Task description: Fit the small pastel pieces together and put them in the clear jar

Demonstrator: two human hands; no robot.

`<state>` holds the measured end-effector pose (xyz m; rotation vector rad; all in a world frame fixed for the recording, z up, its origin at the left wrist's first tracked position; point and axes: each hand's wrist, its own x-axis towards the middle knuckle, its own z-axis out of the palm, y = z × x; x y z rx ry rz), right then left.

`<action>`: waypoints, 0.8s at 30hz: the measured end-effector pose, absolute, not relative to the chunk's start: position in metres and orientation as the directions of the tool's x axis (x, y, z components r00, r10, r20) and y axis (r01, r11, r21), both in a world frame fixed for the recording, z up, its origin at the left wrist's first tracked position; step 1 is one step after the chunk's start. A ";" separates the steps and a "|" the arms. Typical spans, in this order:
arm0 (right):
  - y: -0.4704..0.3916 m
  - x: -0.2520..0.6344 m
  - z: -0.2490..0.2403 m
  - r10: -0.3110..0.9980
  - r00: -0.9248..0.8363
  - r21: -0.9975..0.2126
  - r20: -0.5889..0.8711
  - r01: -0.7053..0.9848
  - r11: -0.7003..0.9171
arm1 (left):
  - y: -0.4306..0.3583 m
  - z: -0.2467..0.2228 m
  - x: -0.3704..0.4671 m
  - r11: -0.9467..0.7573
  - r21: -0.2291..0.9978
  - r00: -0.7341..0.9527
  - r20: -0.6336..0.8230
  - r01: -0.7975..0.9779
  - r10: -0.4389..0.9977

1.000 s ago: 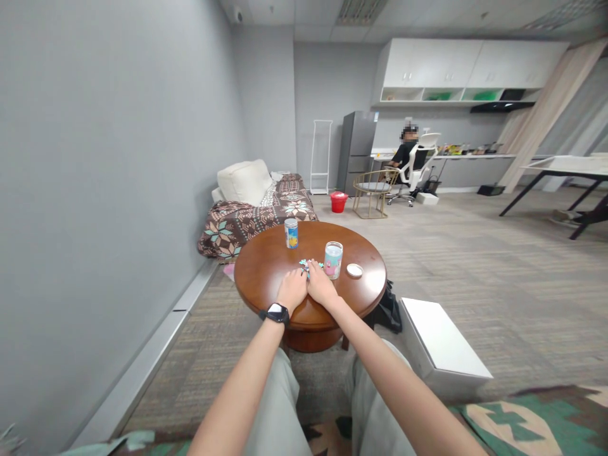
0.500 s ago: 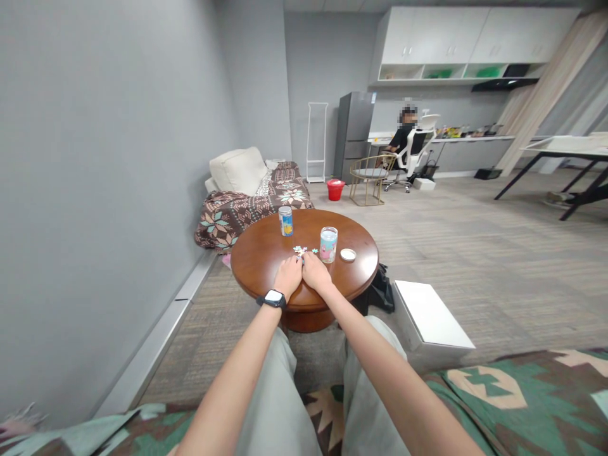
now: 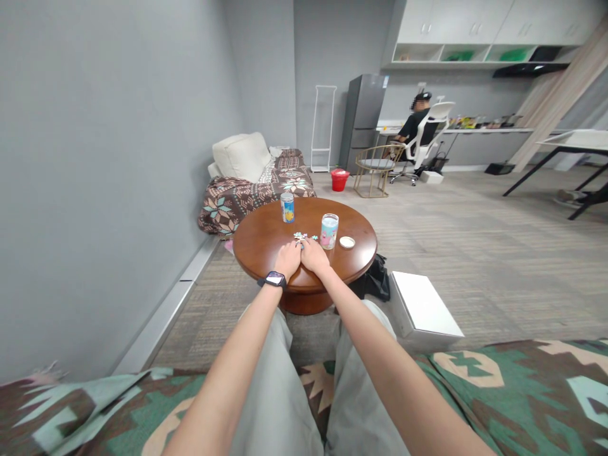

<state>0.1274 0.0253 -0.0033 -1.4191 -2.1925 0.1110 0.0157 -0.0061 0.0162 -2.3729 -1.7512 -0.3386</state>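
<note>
Hands drawn toward table edge, pieces beyond

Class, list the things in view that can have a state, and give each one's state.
Blue jar: upright, lid on.
Pink-and-blue jar: upright, open.
Round lid: off, lying flat.
Small pieces: loose, spread out.
Left hand: at the pieces, grip hidden.
Right hand: beside it, grip hidden.
Fridge: shut.
Wall cabinets: doors shut.
White box: closed.
White office chair: occupied.
</note>
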 end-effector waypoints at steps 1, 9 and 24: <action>0.025 0.128 -0.003 0.872 -0.310 -0.348 0.380 0.825 0.445 | -0.006 0.015 0.015 -0.281 0.024 0.262 0.291 0.959 0.920; 0.034 0.136 -0.012 0.874 -0.248 -0.537 0.418 0.708 0.458 | 0.006 0.004 -0.006 -0.275 0.393 0.122 0.373 0.877 0.920; 0.040 0.139 -0.014 0.857 -0.294 -0.535 0.424 0.682 0.499 | 0.008 0.001 -0.015 -0.300 0.766 0.014 0.355 0.569 0.935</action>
